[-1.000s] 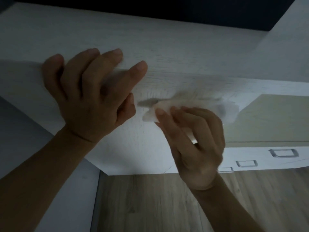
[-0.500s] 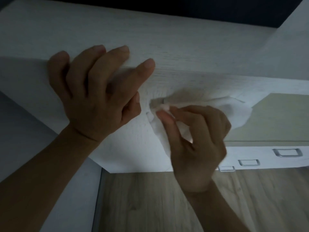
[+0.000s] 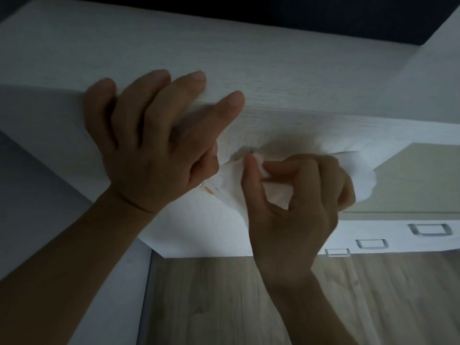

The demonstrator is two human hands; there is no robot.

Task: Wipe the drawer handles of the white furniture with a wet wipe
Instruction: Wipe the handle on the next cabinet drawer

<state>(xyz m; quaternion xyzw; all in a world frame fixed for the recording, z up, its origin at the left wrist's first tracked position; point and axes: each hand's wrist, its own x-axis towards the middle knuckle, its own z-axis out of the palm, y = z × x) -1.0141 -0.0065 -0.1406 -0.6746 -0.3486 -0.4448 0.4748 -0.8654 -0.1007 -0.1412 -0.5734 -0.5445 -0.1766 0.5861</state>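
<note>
- White tissue leads it off: your right thumb and forefinger (image 3: 251,170) pinch the wet wipe (image 3: 229,192); the other fingers curl in behind it
- Wipe is bunched flat against the front of the white furniture (image 3: 273,70), just below its top edge; a brownish smear shows on its left fold
- A small dark bit of drawer handle (image 3: 251,151) peeps out above your thumb; the rest is hidden under the wipe
- Your right hand (image 3: 293,207) comes at it from below, wrist low
- Your left hand (image 3: 149,150) holds nothing; its fingers (image 3: 191,83) lie fairly straight and spread over the top edge, bracing by the look of it
- Step in hand, I'd say: rubbing this one handle; next move calls for a firm drag along its whole length, and a turn to a clean face of the wipe
- Further out, three more handles (image 3: 372,243) sit in a row low on the right, well apart from your hands; likely your next stops
- Drawers look shut from here; what's inside them can't be seen
- Wooden floor (image 3: 224,295) runs below
</note>
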